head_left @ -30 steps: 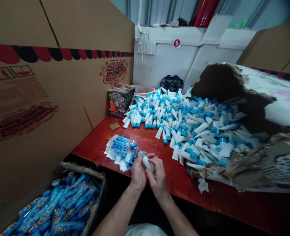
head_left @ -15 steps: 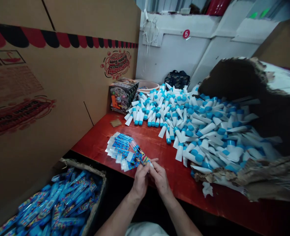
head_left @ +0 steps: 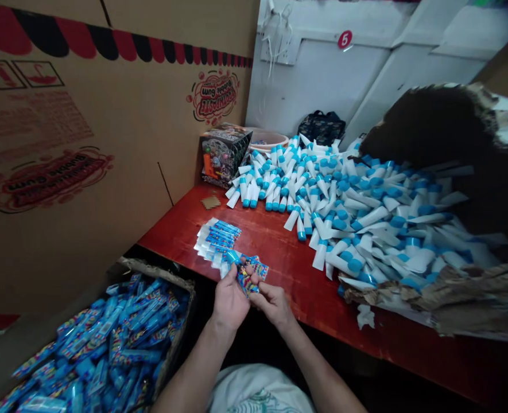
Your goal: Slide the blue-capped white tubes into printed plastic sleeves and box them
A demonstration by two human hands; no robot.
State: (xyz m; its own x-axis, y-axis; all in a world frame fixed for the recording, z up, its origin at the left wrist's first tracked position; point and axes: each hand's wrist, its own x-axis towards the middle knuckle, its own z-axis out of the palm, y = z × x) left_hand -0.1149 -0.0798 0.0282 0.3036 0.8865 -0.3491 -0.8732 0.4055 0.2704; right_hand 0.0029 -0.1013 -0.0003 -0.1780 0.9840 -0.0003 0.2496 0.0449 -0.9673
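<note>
My left hand (head_left: 231,299) is wrapped around a tube in a colourful printed sleeve (head_left: 245,280), its blue cap end pointing up and to the left. At the lower end of this tube, the fingers of my right hand (head_left: 275,305) pinch the sleeve. Just beyond my hands, a fanned stack of blue printed plastic sleeves (head_left: 221,235) lies on the red table (head_left: 176,229). My fingers partly cover the tube. Farther right is a large heap of plain white tubes with blue caps (head_left: 318,183).
Lower left, a carton (head_left: 189,287) holds many sleeved blue tubes (head_left: 107,338). A tall cardboard box (head_left: 142,115) walls the left side. Torn cardboard (head_left: 452,304) edges the heap on the right. A small printed box (head_left: 223,152), a pink basin (head_left: 271,139) and a dark bag (head_left: 321,127) stand behind.
The sleeved tube has turned in my hands, and its blue cap end now shows. My left hand has moved left and wrapped around it. The camera view has tilted down slightly.
</note>
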